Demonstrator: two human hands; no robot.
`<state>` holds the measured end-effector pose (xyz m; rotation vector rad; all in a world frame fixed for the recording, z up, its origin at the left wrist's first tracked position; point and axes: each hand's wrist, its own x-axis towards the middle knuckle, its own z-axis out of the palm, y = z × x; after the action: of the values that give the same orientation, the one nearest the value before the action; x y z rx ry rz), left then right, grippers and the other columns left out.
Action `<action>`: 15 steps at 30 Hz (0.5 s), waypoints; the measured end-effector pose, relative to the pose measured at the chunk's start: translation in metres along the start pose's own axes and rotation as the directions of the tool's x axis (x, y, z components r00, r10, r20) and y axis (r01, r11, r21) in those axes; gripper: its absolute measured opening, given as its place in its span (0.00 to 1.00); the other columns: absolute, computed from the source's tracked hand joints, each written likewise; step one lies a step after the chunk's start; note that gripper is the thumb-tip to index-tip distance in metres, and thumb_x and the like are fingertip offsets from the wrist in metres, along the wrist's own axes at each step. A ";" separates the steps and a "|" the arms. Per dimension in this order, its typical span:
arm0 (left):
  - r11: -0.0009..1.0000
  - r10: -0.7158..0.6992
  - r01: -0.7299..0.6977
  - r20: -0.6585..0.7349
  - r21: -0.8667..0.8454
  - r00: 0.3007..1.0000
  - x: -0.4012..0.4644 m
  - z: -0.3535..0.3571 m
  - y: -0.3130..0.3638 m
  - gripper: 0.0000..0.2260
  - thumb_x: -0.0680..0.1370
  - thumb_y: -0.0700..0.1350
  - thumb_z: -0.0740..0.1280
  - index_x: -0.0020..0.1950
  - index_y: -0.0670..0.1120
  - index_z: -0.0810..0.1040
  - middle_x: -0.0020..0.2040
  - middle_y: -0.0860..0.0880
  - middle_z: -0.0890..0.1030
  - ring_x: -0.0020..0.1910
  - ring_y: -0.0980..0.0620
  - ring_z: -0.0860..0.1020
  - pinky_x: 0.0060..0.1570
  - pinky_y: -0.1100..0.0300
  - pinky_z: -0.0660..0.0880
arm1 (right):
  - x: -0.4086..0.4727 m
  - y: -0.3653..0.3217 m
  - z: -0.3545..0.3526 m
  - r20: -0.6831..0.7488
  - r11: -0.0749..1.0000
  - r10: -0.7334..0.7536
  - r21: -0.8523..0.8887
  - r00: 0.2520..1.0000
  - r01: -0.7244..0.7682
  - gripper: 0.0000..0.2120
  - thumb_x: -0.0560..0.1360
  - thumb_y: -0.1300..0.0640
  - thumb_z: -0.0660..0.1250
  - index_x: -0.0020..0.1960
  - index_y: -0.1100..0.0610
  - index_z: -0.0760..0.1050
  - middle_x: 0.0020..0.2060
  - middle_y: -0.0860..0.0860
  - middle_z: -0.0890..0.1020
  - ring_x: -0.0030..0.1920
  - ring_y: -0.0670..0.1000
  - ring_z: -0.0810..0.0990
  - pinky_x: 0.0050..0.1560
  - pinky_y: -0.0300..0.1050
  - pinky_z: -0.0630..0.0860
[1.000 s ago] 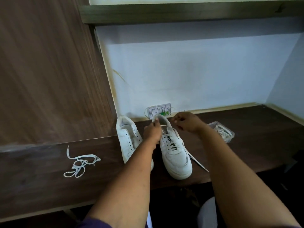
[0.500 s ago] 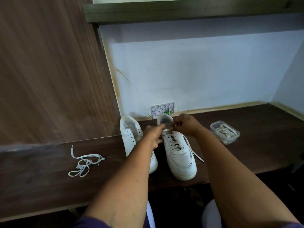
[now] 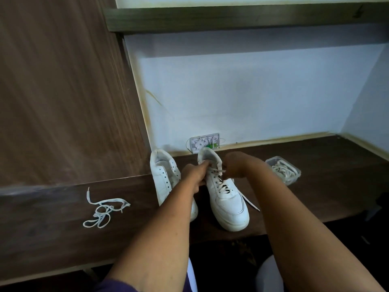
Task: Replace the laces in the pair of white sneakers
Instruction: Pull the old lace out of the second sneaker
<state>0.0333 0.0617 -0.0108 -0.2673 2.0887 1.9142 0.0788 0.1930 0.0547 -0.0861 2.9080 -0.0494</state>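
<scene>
Two white sneakers stand side by side on the dark wooden desk [image 3: 52, 232], toes toward me. The left sneaker [image 3: 163, 178] has bare eyelets and no lace. The right sneaker [image 3: 228, 203] is partly laced. My left hand [image 3: 194, 172] grips that shoe's upper left side near the tongue. My right hand [image 3: 236, 164] pinches the lace [image 3: 219, 171] at the top eyelets. One lace end [image 3: 251, 204] trails on the desk to the right of the shoe.
A loose white lace [image 3: 103, 209] lies tangled on the desk at the left. A clear plastic tub [image 3: 283, 170] with laces in it sits at the right. A white wall socket [image 3: 205, 142] sits behind the shoes. A wooden panel rises at the left.
Both hands have drawn closer together over the right sneaker's top eyelets. The trailing lace end on the right has become shorter.
</scene>
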 end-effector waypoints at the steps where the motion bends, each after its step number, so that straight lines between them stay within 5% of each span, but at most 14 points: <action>1: 1.000 -0.007 0.007 -0.001 0.012 1.000 -0.001 0.001 0.001 0.19 0.71 0.50 0.72 0.53 0.37 0.79 0.44 0.44 0.81 0.40 0.50 0.80 0.38 0.57 0.80 | -0.008 -0.003 -0.011 0.108 0.999 -0.010 -0.038 0.994 0.014 0.11 0.72 0.47 0.71 0.37 0.54 0.77 0.33 0.48 0.75 0.33 0.47 0.76 0.34 0.38 0.68; 4: 0.997 -0.054 0.053 0.018 0.049 0.998 -0.001 0.000 0.005 0.18 0.68 0.50 0.74 0.48 0.37 0.80 0.42 0.42 0.82 0.41 0.46 0.82 0.47 0.50 0.82 | -0.036 -0.018 -0.039 0.475 0.993 -0.057 0.121 0.878 -0.001 0.12 0.77 0.44 0.65 0.46 0.51 0.81 0.40 0.46 0.81 0.30 0.37 0.74 0.21 0.28 0.66; 7: 0.996 -0.053 0.051 0.035 0.067 0.998 -0.002 -0.002 0.007 0.16 0.68 0.49 0.73 0.45 0.36 0.79 0.41 0.41 0.82 0.39 0.45 0.83 0.48 0.47 0.81 | -0.042 -0.024 -0.041 0.540 0.944 -0.051 0.300 0.840 -0.136 0.18 0.79 0.45 0.63 0.58 0.58 0.80 0.32 0.47 0.82 0.23 0.40 0.71 0.19 0.29 0.63; 10: 1.000 -0.007 0.005 0.070 0.026 0.998 -0.003 -0.004 0.007 0.15 0.70 0.42 0.72 0.52 0.34 0.78 0.43 0.40 0.82 0.37 0.45 0.81 0.47 0.51 0.81 | -0.022 -0.013 -0.025 0.271 0.949 0.077 0.274 0.959 -0.154 0.15 0.78 0.49 0.64 0.52 0.60 0.80 0.24 0.46 0.81 0.22 0.43 0.73 0.24 0.33 0.68; 13: 0.998 0.039 -0.042 0.063 0.043 0.997 -0.004 -0.004 0.008 0.11 0.73 0.38 0.71 0.52 0.34 0.78 0.46 0.38 0.81 0.43 0.44 0.82 0.47 0.51 0.80 | 0.001 0.000 -0.001 -0.224 0.931 0.105 0.365 0.969 -0.017 0.11 0.77 0.51 0.65 0.54 0.55 0.81 0.46 0.50 0.84 0.47 0.47 0.80 0.45 0.39 0.71; 15: 0.994 0.062 -0.068 0.060 0.086 0.996 -0.006 -0.003 0.009 0.09 0.74 0.40 0.71 0.48 0.35 0.77 0.44 0.39 0.80 0.45 0.43 0.82 0.47 0.50 0.81 | 0.010 -0.001 0.014 -0.312 0.877 0.089 0.475 0.946 0.074 0.11 0.76 0.54 0.67 0.57 0.54 0.81 0.49 0.52 0.82 0.48 0.50 0.77 0.46 0.38 0.68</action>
<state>0.0352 0.0589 -0.0002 -0.1254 2.1627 1.8366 0.0726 0.1912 0.0387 0.0237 3.1146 -0.8630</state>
